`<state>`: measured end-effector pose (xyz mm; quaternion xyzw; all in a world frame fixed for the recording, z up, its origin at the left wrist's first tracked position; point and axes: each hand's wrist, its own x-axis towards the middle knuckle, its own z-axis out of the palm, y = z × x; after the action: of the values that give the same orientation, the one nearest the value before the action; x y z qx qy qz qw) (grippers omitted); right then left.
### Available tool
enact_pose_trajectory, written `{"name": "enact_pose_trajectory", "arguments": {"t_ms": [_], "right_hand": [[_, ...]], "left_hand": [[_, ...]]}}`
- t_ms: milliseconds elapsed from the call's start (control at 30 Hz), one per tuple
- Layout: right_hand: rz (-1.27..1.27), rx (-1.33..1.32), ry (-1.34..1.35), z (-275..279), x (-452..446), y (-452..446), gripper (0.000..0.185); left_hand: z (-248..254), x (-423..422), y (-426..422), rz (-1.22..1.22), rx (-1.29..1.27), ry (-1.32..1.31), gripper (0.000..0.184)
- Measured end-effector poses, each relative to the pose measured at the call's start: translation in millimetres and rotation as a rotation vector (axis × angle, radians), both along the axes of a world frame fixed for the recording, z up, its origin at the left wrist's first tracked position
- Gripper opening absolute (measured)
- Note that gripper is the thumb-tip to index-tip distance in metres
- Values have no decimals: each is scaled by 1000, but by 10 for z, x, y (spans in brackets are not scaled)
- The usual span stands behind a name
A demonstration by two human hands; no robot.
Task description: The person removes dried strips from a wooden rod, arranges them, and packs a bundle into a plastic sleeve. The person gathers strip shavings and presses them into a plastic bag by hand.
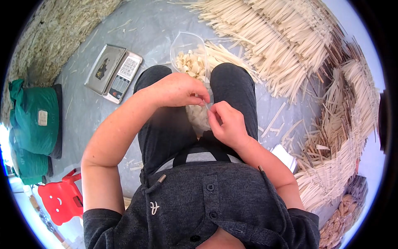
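My left hand (184,90) and my right hand (227,123) meet above my lap. The fingers of both are pinched together on a thin pale strip (208,106) stretched between them; its material is too small to make out. Beneath them, between my knees, is a clear plastic bag (175,45), its mouth facing away from me. Inside the bag lie folded, cream-coloured flat strips (192,62). My left forearm and hand hide part of the bag.
A digital scale (120,79) with dark bits on its metal tray sits at left. Large piles of pale flat strips (265,45) spread along the far right and right. Green sacks (37,120) and a red plastic stool (60,201) are at left, on a grey floor.
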<state>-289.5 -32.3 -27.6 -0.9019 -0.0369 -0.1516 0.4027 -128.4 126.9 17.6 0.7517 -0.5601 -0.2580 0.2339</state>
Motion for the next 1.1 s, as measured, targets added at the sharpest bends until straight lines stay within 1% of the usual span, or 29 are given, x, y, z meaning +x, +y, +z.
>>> {"name": "enact_pose_trajectory", "arguments": {"t_ms": [133,167,200,267,333,367,567,633,667,700,733,800,833,900,933,1000,1033,1100], "right_hand": [[58,-46,-89,-50,-20,-13,9],[59,-46,-89,-44,-21,-11,9],[32,-24,-48,-25,-22,-7,9],[4,-1,-5,50,-13,-3,9],[-17,-91,87,154,39,2,10],[-20,-91,86,146,70,8,10],[38,-136,19,10,154,15,10],[54,-71,-40,-23,144,-16,11],[55,-70,-39,-23,135,-20,11],[35,-2,27,-14,118,-24,12],[15,65,94,2,93,-33,12],[-9,31,149,135,21,-70,13],[-31,-3,202,177,-15,-93,13],[11,33,229,158,-92,-157,13],[49,69,256,139,-127,-171,12],[36,96,218,74,-196,-142,11],[29,119,177,43,-211,-125,10],[29,121,145,2,-221,-92,8]], "left_hand": [[42,7,16,-29,-6,-38,19],[14,20,28,5,-48,-60,18],[-10,34,40,38,-88,-81,18],[-36,69,56,40,-89,-87,18],[-55,95,44,37,-90,-95,18],[-63,107,36,30,-86,-91,17],[6,103,34,-8,-96,-128,19],[7,90,43,-26,-118,-145,21],[-16,89,47,19,-101,-90,22],[-5,78,41,63,-86,-36,23],[19,67,44,63,-86,-35,23],[89,35,61,190,-29,93,29],[77,25,78,192,-29,94,29],[49,24,122,383,-13,314,24],[59,26,128,383,-12,315,24],[87,16,119,438,188,265,20],[45,28,107,437,189,265,20],[-56,89,61,157,173,58,19]]}}
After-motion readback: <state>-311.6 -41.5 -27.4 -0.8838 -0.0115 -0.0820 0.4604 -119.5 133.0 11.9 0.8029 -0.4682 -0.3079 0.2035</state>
